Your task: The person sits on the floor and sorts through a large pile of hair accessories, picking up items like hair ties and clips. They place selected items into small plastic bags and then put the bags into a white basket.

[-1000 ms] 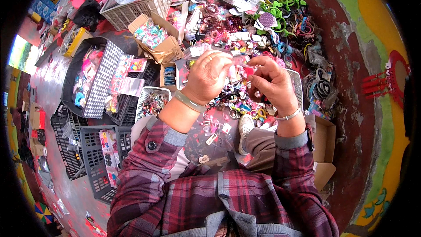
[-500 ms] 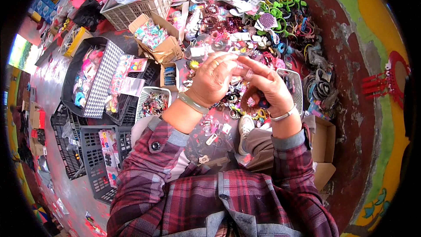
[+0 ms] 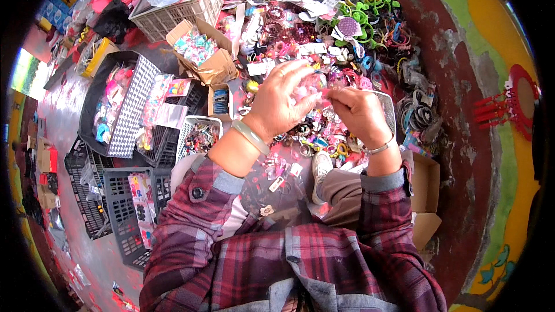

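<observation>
Over a heap of small hair accessories (image 3: 306, 130), my two hands work on a small clear plastic bag (image 3: 311, 85) with something pinkish in or behind it. My left hand (image 3: 278, 101), a pale bangle at its wrist, curls around the bag's left side with thumb and fingers. The fingertips of my right hand (image 3: 363, 117) pinch together at the bag's right edge; a silvery bracelet circles that wrist. What the bag contains is too blurred to name, and the heap shows through and around it.
White baskets (image 3: 184, 145) stand on both sides of the heap. Left are a cardboard box of packets (image 3: 217, 68), a houndstooth-patterned box (image 3: 134, 104) and dark plastic crates (image 3: 124, 219). Green headbands (image 3: 370, 6) lie far right. My shoe (image 3: 319, 170) is close to the heap.
My right hand has drawn its fingers in from a stretched pose to a pinch. My left hand has opened its curl a little, and more of the bag shows between the hands.
</observation>
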{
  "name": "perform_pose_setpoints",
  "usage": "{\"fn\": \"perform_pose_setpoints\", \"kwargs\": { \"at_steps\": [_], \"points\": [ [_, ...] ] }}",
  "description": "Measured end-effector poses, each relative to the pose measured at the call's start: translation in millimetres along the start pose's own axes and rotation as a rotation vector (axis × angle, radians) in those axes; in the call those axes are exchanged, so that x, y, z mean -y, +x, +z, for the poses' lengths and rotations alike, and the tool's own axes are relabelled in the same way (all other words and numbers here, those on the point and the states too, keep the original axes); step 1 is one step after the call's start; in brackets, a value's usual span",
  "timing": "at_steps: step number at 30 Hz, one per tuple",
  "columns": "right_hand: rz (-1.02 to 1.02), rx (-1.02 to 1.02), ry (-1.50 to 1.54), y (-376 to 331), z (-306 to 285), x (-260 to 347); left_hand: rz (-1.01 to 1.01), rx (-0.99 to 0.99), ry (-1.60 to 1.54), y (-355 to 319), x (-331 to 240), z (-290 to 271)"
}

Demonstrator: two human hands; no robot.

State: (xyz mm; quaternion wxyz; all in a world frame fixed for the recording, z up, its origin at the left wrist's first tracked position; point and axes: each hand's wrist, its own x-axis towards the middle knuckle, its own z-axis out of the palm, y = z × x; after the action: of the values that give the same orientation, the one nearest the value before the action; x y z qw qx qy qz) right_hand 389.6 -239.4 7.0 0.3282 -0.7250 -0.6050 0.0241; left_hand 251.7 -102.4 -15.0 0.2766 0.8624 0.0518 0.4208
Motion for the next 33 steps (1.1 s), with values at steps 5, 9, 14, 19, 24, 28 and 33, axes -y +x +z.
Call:
{"fn": "perform_pose_setpoints", "kwargs": {
  "at_steps": [5,9,14,19,24,28,33],
  "points": [
    [-0.196,0.124,-0.156,-3.9,11.7,10.9,-0.375,0.377,-0.318,-8.1,12.3,8.7],
    [-0.238,0.141,-0.108,-3.9,17.1,10.8,-0.607,0.478,-0.467,-17.3,18.5,17.4],
    [-0.237,0.157,-0.327,-7.9,27.1,10.6,-0.559,0.365,-0.295,-22.5,14.9,27.1],
    [-0.321,0.168,-0.283,-6.8,32.3,3.2,-0.584,0.282,-0.16,-18.9,9.4,25.1],
    [-0.278,0.197,-0.319,-7.4,30.5,7.2,-0.615,0.249,-0.207,-15.7,8.4,20.6],
    [-0.201,0.15,-0.344,-7.4,31.6,6.0,-0.681,0.293,-0.22,-19.0,14.4,22.2],
    [-0.157,0.08,-0.274,-5.4,25.8,8.8,-0.645,0.274,-0.149,-24.2,16.9,29.8]
  ]
}}
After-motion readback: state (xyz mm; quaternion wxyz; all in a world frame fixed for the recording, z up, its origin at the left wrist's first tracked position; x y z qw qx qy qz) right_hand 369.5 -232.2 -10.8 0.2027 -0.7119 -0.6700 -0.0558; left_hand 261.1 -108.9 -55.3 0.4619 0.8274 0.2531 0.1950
